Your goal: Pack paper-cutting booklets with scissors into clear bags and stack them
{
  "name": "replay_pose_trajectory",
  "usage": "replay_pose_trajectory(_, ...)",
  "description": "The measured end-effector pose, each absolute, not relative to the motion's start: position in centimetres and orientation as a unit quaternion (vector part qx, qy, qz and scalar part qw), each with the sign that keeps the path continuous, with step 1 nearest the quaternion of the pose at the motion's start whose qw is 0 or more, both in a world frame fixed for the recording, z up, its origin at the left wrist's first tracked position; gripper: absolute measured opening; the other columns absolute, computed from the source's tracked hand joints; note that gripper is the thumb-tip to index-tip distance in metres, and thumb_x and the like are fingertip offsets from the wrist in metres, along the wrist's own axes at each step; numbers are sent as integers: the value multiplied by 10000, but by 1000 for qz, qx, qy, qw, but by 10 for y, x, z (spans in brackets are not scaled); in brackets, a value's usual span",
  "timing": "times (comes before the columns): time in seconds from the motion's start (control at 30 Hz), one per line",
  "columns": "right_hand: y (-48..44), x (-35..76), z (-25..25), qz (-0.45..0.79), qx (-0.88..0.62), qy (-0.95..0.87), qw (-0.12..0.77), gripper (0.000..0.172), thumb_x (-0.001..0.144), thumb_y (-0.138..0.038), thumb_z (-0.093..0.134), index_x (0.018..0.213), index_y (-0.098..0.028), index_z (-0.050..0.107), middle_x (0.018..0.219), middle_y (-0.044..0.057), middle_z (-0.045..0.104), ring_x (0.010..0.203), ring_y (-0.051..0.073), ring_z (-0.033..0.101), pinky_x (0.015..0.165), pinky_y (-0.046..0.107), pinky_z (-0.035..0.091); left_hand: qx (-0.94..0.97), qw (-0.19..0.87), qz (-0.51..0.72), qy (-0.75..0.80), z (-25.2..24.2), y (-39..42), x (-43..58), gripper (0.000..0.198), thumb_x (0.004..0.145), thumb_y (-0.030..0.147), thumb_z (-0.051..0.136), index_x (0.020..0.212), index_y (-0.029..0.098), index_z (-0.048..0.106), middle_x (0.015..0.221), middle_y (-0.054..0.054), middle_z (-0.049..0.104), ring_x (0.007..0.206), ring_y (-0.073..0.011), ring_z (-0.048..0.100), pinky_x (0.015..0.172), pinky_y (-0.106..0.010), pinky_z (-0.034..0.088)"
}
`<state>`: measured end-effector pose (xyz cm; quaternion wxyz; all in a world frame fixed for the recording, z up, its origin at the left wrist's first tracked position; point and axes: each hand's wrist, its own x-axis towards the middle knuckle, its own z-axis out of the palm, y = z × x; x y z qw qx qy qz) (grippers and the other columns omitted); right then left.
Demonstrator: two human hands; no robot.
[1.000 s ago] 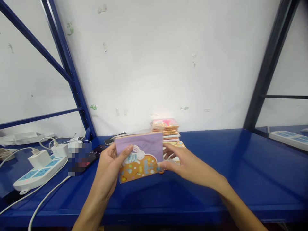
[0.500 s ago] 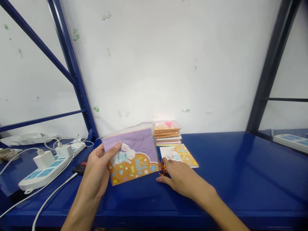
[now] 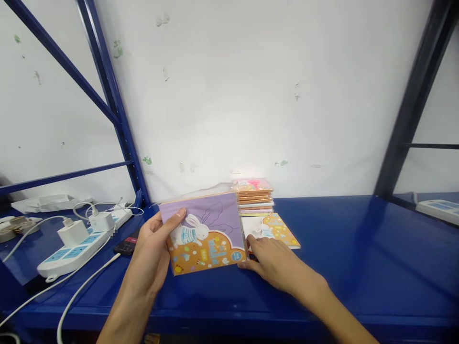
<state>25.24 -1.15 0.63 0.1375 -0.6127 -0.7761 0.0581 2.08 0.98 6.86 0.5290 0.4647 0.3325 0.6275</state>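
Left hand (image 3: pixel 148 251) pinches a rabbit-print packet (image 3: pixel 204 234) by the edge; right hand (image 3: pixel 274 260), apparently spread, sits beside.

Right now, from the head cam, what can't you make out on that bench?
Head view only:
Loose rabbit booklet: lower left part hidden under the right hand.
Booklet stack: lower left corner hidden behind the rabbit packet in the left hand.
Packet's small print: too small to read.
Far power strip: cut off by the right edge.
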Motion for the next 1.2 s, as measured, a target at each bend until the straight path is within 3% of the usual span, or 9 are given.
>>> replay_pose_trajectory(0.17,-11,259,8,112,-604,-773,160,329,792,-505,799,929,-216,719,928,70,752,870,296,691,667,329,416,455,529,627,347,70,9,22,429,682,331,893,1041,138,759,936,-73,794,877,-246,751,696,-255,589)
replay_pose_trajectory(0.3,-11,263,8,136,-607,-766,162,424,647,-576,871,871,-249,721,843,30,735,806,270,675,594,296,359,448,528,624,362,71,9,23,452,633,338,915,1006,137,758,913,-69,791,901,-261,748,713,-264,589)
replay_pose_trajectory(0.37,-11,265,9,134,-602,-771,159,405,676,-567,855,863,-239,709,847,32,730,796,256,666,591,289,348,442,529,624,368,70,9,25,454,613,343,924,980,136,753,895,-66,788,877,-253,748,722,-265,587)
replay_pose_trajectory(0.5,-12,274,18,108,-575,-788,191,168,869,-378,723,829,-221,675,859,32,728,786,211,657,628,280,374,441,532,621,370,68,12,27,457,614,354,925,971,134,744,890,-64,787,828,-225,741,731,-254,579)
replay_pose_trajectory(0.6,-17,287,30,75,-586,-770,240,158,916,-326,651,797,-223,659,842,28,746,771,209,679,636,281,408,445,533,618,368,66,14,29,476,627,351,919,1012,130,747,901,-66,788,806,-211,737,738,-251,577)
replay_pose_trajectory(0.77,-36,313,58,38,-609,-690,390,238,943,-450,613,819,-249,636,781,2,761,707,204,717,620,285,480,472,540,598,357,57,15,36,442,682,378,890,1019,126,758,909,-75,788,794,-203,736,744,-252,571)
replay_pose_trajectory(0.97,-74,322,76,-19,-597,-592,541,332,866,-613,673,920,-286,653,719,-12,759,605,198,719,491,267,503,476,573,563,357,44,11,58,466,690,399,878,1047,123,758,923,-87,787,792,-217,735,747,-282,573)
replay_pose_trajectory(1.07,-84,317,77,-34,-573,-608,548,319,865,-603,684,942,-293,679,729,-17,759,576,182,703,465,258,502,493,570,551,358,38,8,70,479,707,426,863,1064,124,757,916,-85,786,802,-216,730,735,-273,566)
replay_pose_trajectory(1.2,-79,305,75,-41,-552,-658,510,244,917,-524,668,964,-292,726,787,-22,774,650,180,722,537,260,537,503,552,552,372,32,5,81,543,711,501,846,1098,130,751,985,-93,782,887,-237,722,752,-282,568)
